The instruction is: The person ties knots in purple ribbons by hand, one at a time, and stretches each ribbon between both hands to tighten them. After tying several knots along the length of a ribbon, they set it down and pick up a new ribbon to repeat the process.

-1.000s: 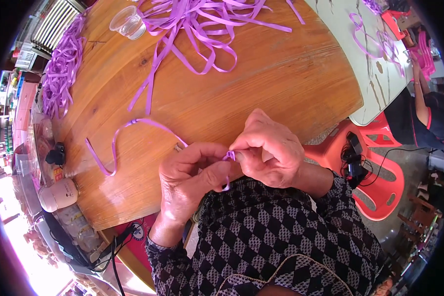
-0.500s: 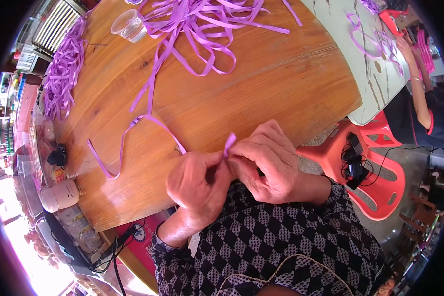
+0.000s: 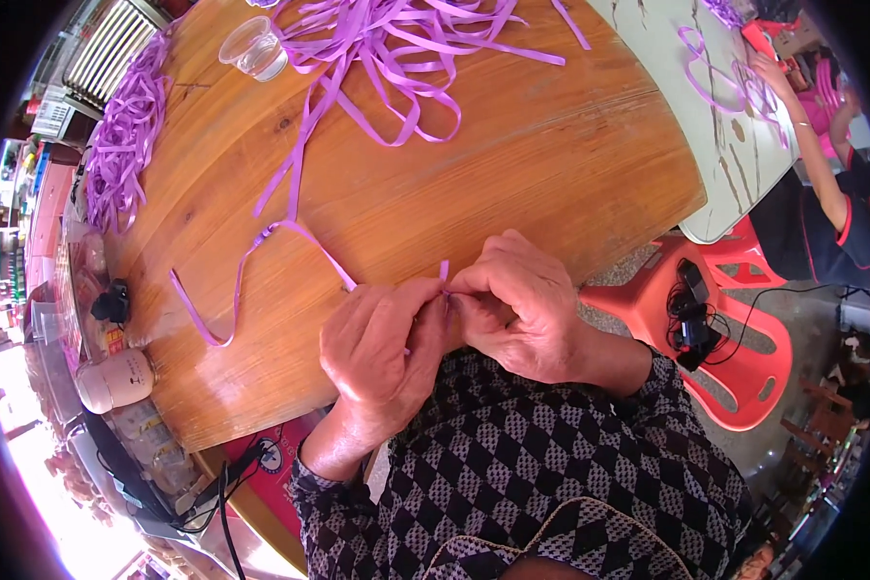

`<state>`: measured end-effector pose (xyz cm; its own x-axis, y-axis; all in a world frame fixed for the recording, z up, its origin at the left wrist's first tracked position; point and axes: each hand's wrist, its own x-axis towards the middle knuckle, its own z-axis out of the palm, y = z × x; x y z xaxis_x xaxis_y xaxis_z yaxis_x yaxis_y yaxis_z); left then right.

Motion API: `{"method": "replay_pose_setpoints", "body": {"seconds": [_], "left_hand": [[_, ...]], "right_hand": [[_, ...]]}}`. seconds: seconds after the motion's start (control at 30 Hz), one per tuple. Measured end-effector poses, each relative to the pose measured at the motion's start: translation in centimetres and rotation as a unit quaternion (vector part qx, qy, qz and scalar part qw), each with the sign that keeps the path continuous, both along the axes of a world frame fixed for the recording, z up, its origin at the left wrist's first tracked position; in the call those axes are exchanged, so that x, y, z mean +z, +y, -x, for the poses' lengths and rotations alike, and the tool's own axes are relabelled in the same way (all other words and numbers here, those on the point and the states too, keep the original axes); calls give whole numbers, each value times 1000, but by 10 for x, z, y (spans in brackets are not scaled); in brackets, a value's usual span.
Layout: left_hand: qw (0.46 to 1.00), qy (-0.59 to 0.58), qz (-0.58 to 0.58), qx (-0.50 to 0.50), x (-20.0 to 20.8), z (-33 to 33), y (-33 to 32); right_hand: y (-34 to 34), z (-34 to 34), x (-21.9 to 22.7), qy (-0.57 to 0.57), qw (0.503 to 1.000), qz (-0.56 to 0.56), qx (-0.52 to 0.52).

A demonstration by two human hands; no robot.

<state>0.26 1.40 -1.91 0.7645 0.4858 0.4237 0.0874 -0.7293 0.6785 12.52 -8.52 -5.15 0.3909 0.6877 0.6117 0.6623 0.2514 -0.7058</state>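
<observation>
At the near edge of the wooden table (image 3: 512, 188), my left hand (image 3: 382, 343) and my right hand (image 3: 522, 309) meet, fingertips pinched together on a thin purple ribbon (image 3: 237, 280). A short end of it sticks up between the fingertips. The rest runs out from behind my left hand and lies in a wavy line on the tabletop, with a small knot partway along. What the pinched part looks like is mostly hidden by my fingers. Farther off lies a loose heap of purple ribbons (image 3: 387, 48), some strands trailing toward me.
A clear plastic cup (image 3: 253, 48) stands beside the heap. Another ribbon bundle (image 3: 126, 135) hangs along the left edge, above a pink jar (image 3: 116, 380). To the right are a red plastic stool (image 3: 744, 377) with a cabled black device, and a co-worker's arm (image 3: 812, 145) over a white table (image 3: 744, 184).
My fingertips have drawn closer together, and the left hand has turned so its fingers cover more of the ribbon. Less of the upright end shows. The co-worker's hand has moved up toward a red object.
</observation>
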Motion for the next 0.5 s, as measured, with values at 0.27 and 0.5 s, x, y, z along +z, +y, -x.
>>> {"method": "replay_pose_setpoints", "body": {"seconds": [0.27, 0.5], "left_hand": [[997, 73, -8, 0, 0, -2, 2], [984, 62, 155, 54, -8, -1, -3]], "right_hand": [[1, 0, -6, 2, 1000, 1, 11], [3, 0, -7, -11, 999, -31, 6]]}}
